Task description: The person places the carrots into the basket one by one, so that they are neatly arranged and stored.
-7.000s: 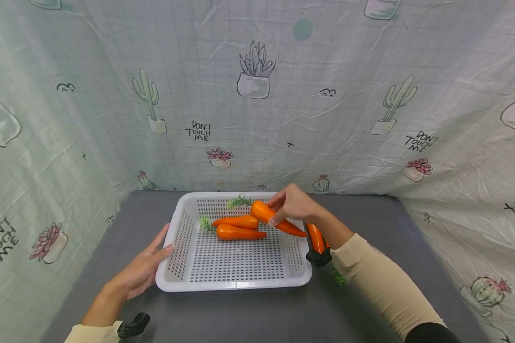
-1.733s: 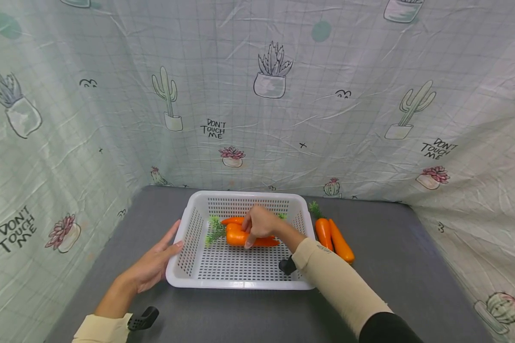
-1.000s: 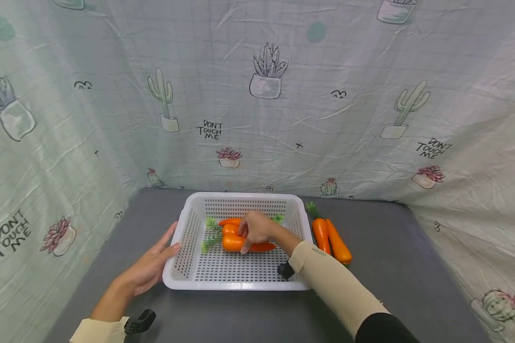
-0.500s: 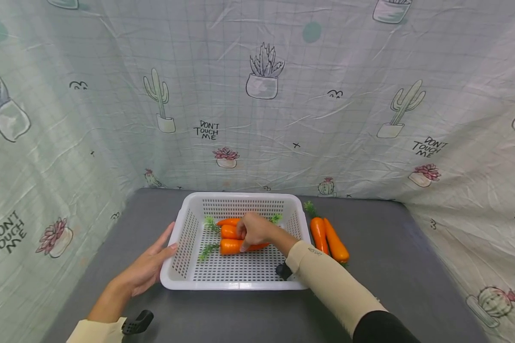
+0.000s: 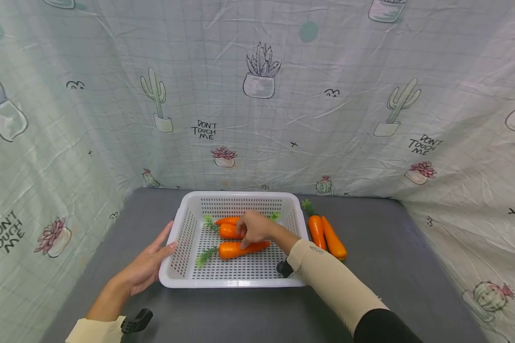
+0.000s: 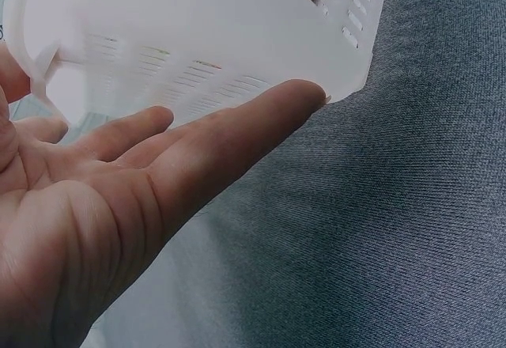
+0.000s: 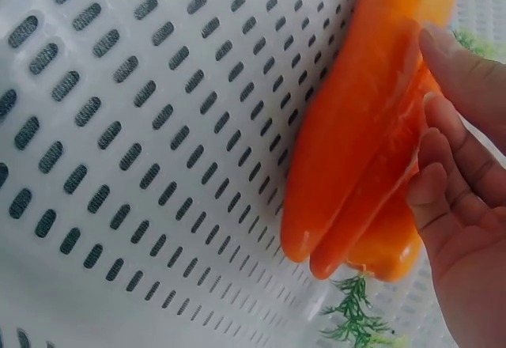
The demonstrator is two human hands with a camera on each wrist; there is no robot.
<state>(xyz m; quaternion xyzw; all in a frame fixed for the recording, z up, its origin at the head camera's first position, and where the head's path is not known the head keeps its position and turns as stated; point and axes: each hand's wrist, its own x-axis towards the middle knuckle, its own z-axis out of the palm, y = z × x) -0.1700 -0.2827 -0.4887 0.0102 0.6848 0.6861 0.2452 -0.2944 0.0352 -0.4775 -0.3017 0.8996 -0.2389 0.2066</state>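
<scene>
In the head view my right hand [image 5: 256, 227] is inside the white basket [image 5: 236, 284]. Its thumb touches the front carrot [image 5: 231, 250], while the fingers reach down beside the middle carrot [image 5: 228, 232]. A third carrot [image 5: 227, 221] lies behind, partly covered by the hand. The right wrist view shows the thumb against the front carrot [image 7: 340, 142] and the right hand's [image 7: 466, 166] fingers loosely bent, with nothing between them and the thumb. At the basket's left side my left hand [image 5: 143, 267] rests with straight fingers. Close up, the left hand [image 6: 118, 198] lies along the outer wall.
Two more carrots, one nearer [image 5: 317, 233] and one farther right [image 5: 334, 239], lie on the grey table [image 5: 395, 267] right of the basket. A printed curtain [image 5: 189, 100] hangs behind and along both sides of the table.
Seven seconds ago my right hand held a carrot above the basket, with two carrots inside; now three lie there. Lately the front carrot has shifted toward me, apart from the middle one.
</scene>
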